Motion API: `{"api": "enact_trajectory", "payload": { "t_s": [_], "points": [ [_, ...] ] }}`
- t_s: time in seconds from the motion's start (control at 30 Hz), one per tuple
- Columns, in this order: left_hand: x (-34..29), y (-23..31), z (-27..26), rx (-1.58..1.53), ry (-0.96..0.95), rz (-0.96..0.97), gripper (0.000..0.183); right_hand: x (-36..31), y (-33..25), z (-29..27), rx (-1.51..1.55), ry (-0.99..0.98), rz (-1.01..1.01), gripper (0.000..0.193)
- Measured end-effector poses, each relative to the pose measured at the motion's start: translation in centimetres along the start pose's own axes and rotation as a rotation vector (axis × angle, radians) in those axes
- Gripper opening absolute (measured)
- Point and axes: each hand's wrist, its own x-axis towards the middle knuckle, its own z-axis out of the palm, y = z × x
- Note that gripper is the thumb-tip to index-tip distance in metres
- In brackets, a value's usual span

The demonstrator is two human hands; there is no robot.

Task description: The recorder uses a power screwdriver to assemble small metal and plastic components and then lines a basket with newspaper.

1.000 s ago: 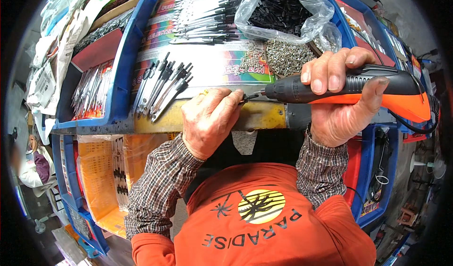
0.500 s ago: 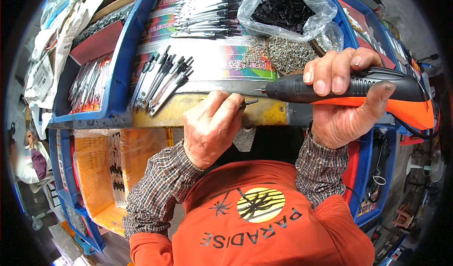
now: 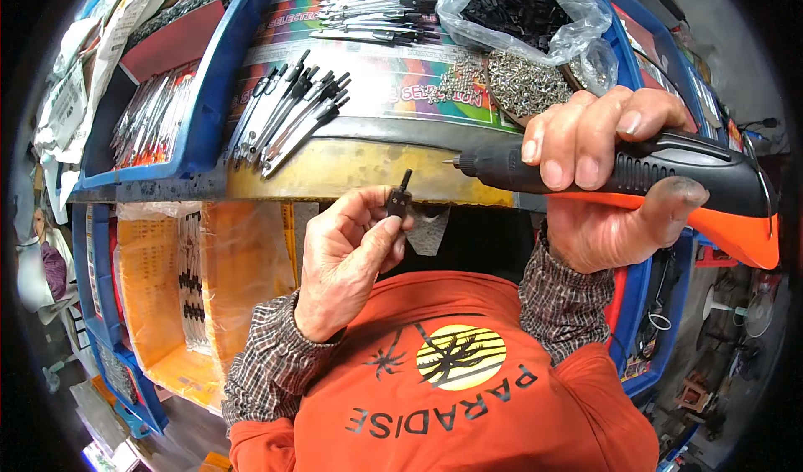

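Pinched between the thumb and fingers of my left hand (image 3: pixel 350 259) is a drawing compass (image 3: pixel 399 201), its black head and thin handle pointing up. Most of its legs are hidden in the hand. My right hand (image 3: pixel 598 179) is wrapped round a black and orange electric screwdriver (image 3: pixel 669 166), whose bit points left, a little above and to the right of the compass and apart from it. On the bench's near edge, left of the screwdriver, lies a fanned bunch of compasses (image 3: pixel 293 125) with black heads and silver legs. Small silver screws (image 3: pixel 523 83) are heaped beyond the screwdriver.
A clear plastic bag (image 3: pixel 456 24) of black parts stands at the far side, beside more compasses (image 3: pixel 376 16) in a row. A blue bin (image 3: pixel 196 141) on the left holds silver legs. Below the yellow bench edge (image 3: pixel 368 166) sits an orange crate (image 3: pixel 155 288).
My left hand has turned palm up and moved down from the bench edge, bringing the compass head upright. The screwdriver has shifted slightly left and down. The view has moved a little.
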Motion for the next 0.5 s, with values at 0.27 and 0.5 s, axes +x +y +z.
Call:
{"api": "enact_trajectory", "payload": {
  "t_s": [0.27, 0.5],
  "points": [
    [-0.8, -1.6, -0.1, -0.07, 0.06, 0.005, 0.019, -0.1, 0.7, 0.8, 0.024, -0.097, 0.03, 0.05],
    [-0.8, -1.5, 0.1, -0.182, 0.067, -0.084, 0.018, 0.0, 1.0, 1.3, 0.025, -0.15, 0.04, 0.05]
  ]
}}
